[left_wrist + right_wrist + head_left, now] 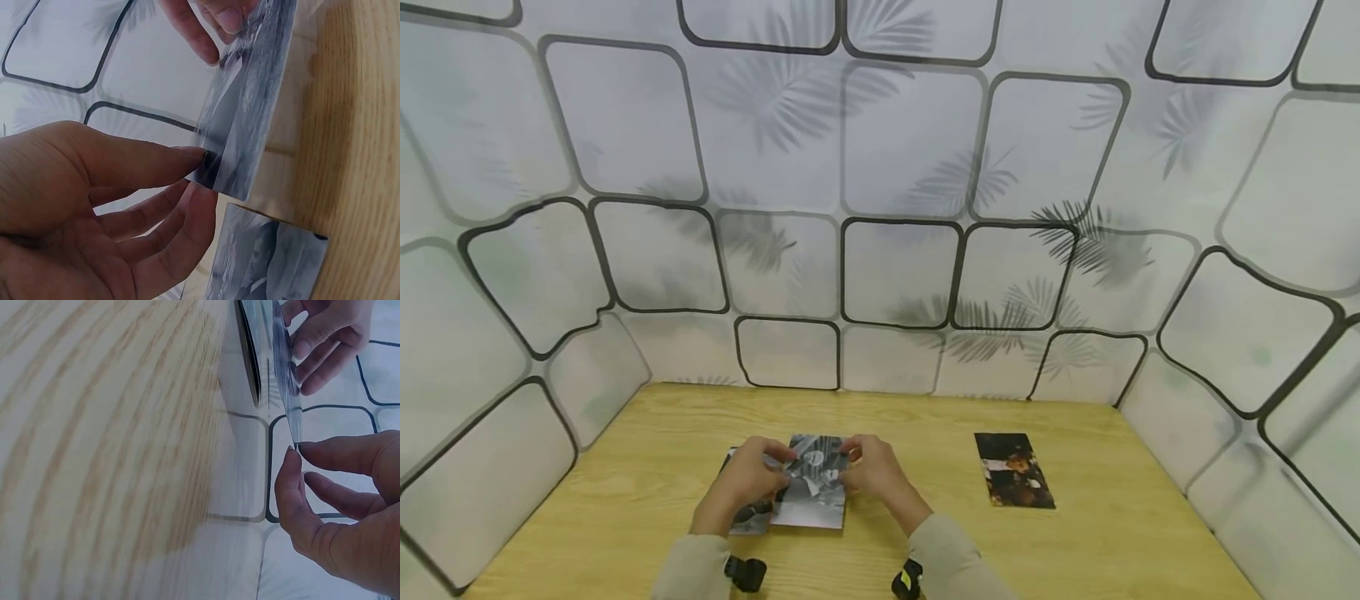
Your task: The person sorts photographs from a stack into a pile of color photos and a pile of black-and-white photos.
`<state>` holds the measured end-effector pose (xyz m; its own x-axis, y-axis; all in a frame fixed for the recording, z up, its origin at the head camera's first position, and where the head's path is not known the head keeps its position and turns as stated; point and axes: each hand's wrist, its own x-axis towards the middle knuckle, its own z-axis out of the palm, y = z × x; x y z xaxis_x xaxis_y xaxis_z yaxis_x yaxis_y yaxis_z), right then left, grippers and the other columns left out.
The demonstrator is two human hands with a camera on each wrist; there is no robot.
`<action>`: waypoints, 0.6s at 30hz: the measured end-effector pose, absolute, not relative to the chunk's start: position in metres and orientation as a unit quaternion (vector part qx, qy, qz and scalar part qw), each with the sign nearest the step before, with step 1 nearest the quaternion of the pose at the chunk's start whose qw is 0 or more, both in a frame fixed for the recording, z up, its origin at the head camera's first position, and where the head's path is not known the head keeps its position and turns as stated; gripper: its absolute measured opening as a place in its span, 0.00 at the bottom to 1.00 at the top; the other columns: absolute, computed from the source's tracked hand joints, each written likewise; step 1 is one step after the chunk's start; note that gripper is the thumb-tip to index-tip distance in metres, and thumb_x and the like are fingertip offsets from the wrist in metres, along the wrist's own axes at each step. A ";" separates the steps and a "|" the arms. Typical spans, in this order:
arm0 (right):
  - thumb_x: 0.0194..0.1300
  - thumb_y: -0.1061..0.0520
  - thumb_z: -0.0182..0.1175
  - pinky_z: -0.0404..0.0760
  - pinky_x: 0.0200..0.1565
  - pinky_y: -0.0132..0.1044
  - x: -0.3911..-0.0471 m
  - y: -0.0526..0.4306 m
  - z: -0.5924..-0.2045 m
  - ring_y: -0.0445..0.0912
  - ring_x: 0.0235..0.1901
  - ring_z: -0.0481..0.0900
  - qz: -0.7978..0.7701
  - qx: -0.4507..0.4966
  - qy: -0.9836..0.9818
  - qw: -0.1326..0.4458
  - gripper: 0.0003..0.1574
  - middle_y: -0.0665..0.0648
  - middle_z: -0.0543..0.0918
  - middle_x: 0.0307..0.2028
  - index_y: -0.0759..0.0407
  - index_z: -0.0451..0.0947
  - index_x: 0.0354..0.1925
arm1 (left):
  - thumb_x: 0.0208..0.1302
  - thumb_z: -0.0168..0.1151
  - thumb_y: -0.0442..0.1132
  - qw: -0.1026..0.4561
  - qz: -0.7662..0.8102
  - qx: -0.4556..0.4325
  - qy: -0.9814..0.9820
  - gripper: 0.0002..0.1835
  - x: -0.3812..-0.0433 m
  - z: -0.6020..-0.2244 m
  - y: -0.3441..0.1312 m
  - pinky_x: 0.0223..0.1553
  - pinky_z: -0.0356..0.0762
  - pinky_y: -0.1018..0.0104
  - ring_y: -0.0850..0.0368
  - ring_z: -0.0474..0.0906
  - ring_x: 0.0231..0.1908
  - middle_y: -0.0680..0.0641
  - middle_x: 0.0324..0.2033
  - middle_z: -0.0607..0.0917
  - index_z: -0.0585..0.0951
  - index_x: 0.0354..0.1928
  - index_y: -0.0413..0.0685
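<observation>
A black-and-white photo print (808, 512) is held slightly off the wooden table between both hands. My left hand (747, 479) pinches its left edge, with the thumb on the picture side and the fingers behind, as the left wrist view shows. On the opposite edge, my right hand (876, 473) grips the print between thumb and fingertip; the right wrist view has the print nearly edge-on. Beneath my left hand lies a second black-and-white photo (751, 523), partly covered in the head view. A suited figure shows on that lying photo (265, 259) in the left wrist view.
A dark colour photo (1017, 479) lies on the table (1120, 542) to the right. Pale fabric (902, 267) with rounded-square outlines and leaf shapes walls off the back and both sides. Small black devices (746, 574) sit at the wrists.
</observation>
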<state>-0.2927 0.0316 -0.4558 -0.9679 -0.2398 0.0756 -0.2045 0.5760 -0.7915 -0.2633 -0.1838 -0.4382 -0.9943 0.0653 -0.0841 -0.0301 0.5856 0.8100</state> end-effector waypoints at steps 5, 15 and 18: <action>0.53 0.70 0.73 0.86 0.39 0.45 -0.292 0.028 -0.457 0.52 0.40 0.81 -0.450 -0.124 0.884 0.024 0.20 0.62 0.84 0.40 0.66 0.84 0.46 | 0.59 0.68 0.23 0.045 0.456 0.011 0.889 0.17 -0.263 -0.438 -0.187 0.28 0.83 0.60 0.55 0.82 0.27 0.39 0.49 0.87 0.87 0.51 0.38; 0.54 0.70 0.72 0.86 0.37 0.44 -0.290 0.020 -0.454 0.52 0.39 0.83 -0.462 -0.127 0.877 0.037 0.21 0.63 0.84 0.42 0.67 0.84 0.48 | 0.59 0.68 0.23 0.041 0.456 0.013 0.889 0.17 -0.261 -0.436 -0.197 0.27 0.81 0.58 0.54 0.78 0.21 0.39 0.48 0.87 0.86 0.51 0.37; 0.55 0.70 0.72 0.86 0.36 0.42 -0.290 0.017 -0.454 0.51 0.39 0.82 -0.471 -0.124 0.872 0.045 0.21 0.63 0.84 0.43 0.66 0.84 0.49 | 0.58 0.68 0.22 0.036 0.453 0.011 0.891 0.17 -0.262 -0.435 -0.200 0.25 0.80 0.59 0.54 0.77 0.20 0.39 0.48 0.87 0.86 0.50 0.37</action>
